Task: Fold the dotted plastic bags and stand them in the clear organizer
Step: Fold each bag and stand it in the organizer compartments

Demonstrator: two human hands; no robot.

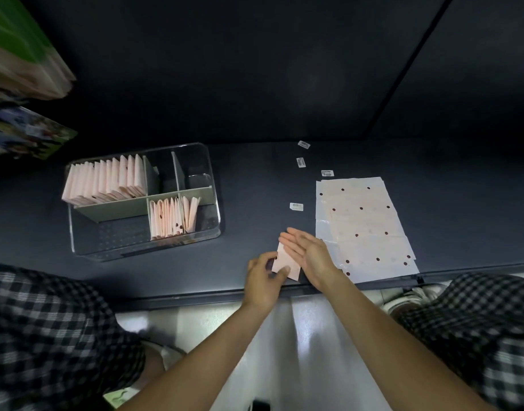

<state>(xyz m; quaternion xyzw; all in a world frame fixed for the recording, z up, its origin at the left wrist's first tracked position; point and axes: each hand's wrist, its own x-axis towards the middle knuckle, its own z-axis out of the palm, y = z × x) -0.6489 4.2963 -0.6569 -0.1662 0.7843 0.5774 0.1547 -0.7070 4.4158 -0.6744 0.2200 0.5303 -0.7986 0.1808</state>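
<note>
Both hands fold a pink bag at the near table edge.
The left hand [265,277] pinches the folded bag [286,262], a small pale pink rectangle; the right hand [309,256] lies on it, fingers straight. A stack [364,226] of flat dotted bags lies just right; the organizer [142,200], left, holds upright folded ones.

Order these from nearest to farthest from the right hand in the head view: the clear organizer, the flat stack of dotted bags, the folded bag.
1. folded bag, under the right hand
2. flat stack of dotted bags, just right
3. clear organizer, far left
</note>
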